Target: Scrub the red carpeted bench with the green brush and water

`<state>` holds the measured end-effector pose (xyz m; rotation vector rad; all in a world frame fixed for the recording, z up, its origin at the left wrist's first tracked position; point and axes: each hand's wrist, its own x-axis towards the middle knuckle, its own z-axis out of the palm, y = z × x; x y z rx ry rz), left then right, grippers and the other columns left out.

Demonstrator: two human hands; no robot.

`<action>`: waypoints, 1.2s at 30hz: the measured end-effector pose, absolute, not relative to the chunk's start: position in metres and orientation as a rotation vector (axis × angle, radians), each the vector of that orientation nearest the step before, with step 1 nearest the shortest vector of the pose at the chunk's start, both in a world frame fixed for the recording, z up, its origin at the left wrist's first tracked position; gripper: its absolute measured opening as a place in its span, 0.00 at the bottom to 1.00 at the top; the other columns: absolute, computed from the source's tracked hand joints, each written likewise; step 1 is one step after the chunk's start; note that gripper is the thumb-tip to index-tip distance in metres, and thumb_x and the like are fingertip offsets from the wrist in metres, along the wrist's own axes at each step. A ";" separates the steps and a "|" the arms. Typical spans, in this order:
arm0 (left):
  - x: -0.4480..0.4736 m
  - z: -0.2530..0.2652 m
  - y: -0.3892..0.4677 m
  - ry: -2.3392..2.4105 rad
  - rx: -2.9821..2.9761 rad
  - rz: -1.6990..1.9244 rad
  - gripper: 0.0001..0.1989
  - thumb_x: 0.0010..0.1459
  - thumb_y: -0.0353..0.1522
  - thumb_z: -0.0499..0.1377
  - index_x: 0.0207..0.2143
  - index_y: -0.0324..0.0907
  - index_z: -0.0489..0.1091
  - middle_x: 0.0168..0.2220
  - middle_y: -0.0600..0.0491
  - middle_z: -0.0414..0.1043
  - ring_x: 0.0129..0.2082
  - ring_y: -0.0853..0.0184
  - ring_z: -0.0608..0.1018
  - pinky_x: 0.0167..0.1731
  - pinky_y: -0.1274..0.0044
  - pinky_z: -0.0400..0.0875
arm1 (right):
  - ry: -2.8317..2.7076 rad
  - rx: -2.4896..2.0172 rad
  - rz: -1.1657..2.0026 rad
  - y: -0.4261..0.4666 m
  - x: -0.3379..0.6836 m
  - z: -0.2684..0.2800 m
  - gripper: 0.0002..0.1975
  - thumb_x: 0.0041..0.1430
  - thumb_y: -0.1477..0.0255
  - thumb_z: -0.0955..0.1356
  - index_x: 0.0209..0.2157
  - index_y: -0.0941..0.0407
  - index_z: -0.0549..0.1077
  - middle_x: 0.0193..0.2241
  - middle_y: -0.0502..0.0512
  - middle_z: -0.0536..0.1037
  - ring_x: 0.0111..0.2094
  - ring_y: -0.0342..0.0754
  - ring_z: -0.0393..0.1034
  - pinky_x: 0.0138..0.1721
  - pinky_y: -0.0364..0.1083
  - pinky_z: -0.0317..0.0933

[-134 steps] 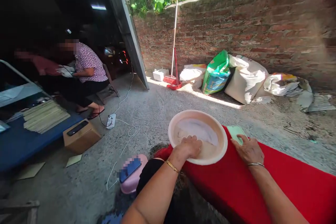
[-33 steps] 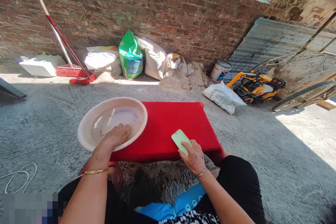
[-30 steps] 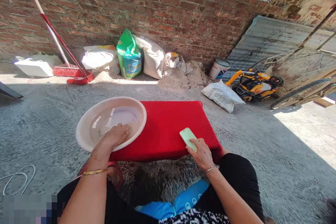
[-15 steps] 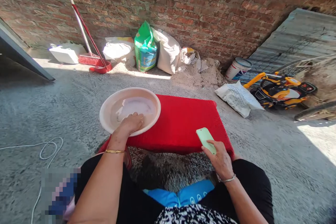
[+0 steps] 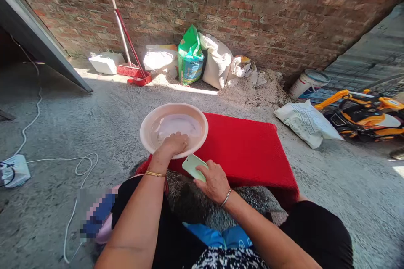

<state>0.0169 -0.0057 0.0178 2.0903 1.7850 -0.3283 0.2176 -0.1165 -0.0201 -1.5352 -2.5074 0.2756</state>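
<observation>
Head view: the right hand pinches a pale green, rounded rectangular slab, phone-like in shape, thumb and fingers closed on its near end. Its long axis slants away leftward from the grip, the free end just beside the near rim of a round, pale pink plastic basin. The left hand dips in the basin's cloudy water, fingers curled; whether it holds anything cannot be told. Farther off, a white printed sack and a green-and-blue bag bear illegible lettering.
</observation>
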 end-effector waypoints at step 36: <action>0.018 0.019 -0.006 1.788 2.092 -0.308 0.18 0.64 0.35 0.48 0.55 0.44 0.65 0.54 0.42 0.65 0.55 0.52 0.70 0.50 0.60 0.66 | -2.059 -2.084 0.187 -0.149 0.362 -0.020 0.23 0.61 0.55 0.65 0.52 0.52 0.72 0.38 0.55 0.72 0.37 0.51 0.73 0.32 0.46 0.63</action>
